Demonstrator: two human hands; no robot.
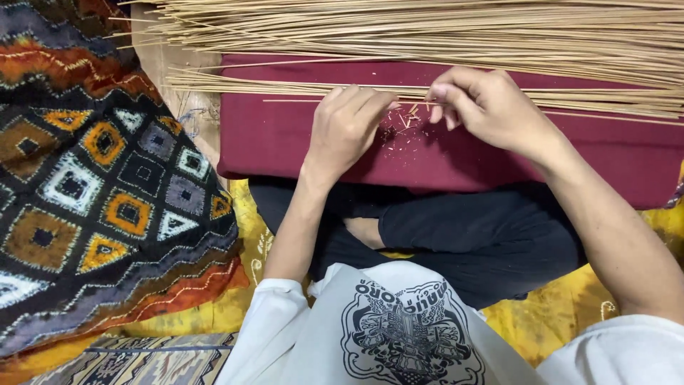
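head view, steeply downward (close), over lap

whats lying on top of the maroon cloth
On the maroon cloth lie long thin sticks, small broken stick bits and both hands, left hand and right hand. What the cloth covers stays hidden.

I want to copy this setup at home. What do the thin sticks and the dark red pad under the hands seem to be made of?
The sticks look like bare split bamboo or similar wood: pale tan, matte, straight, with small chips lying near the hands. The dark red pad seems to be cloth-covered: soft rounded edges, dull woven-looking surface, no shine.
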